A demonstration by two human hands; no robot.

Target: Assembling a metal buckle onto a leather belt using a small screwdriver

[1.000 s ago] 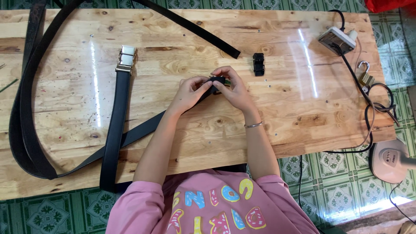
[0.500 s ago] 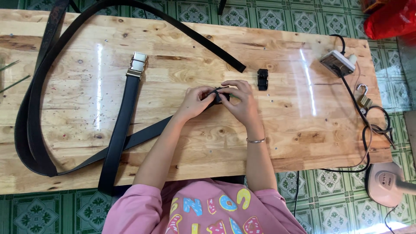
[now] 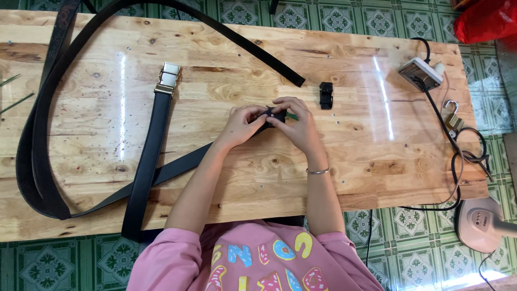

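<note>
Compared against the two earlier frames: little changed on the tabletop [image 3: 350,172]. Apparent shift of everything mostly down to head camera movement, not to the things themselves.

Left hand [image 3: 239,126] and right hand [image 3: 299,126] still together at table centre, fingertips meeting. Both pinched on the belt end [image 3: 267,116], a small dark piece held between them just above the wood. Left thumb and forefinger closed on it from 9 o'clock, right fingers curled over it from 3 o'clock. Exact detail of the piece hidden by the fingers; cannot tell whether anything is fitted to it.

Strap [image 3: 177,167] of that belt runs from the hands toward 8 o'clock, flat on the wood, passing under the second belt [image 3: 148,161]. No visible slide of this strap between frames.

Black clip [image 3: 325,95] lying loose at 1 o'clock of the right hand, near but not touched, in the same spot relative to the hands as before. Metal buckle [image 3: 168,78] of the second belt at 10 o'clock of the left hand, well apart, unmoved. Long belt loop [image 3: 32,161] along the left edge, unmoved.

Power strip [image 3: 419,73], padlock [image 3: 454,121] and cable [image 3: 458,161] at the right edge, out of reach of either hand.

Judgement: fine finger work on the belt end continuing in place; grip the same, no new thing picked up, no visible progress beyond small finger adjustments.
</note>
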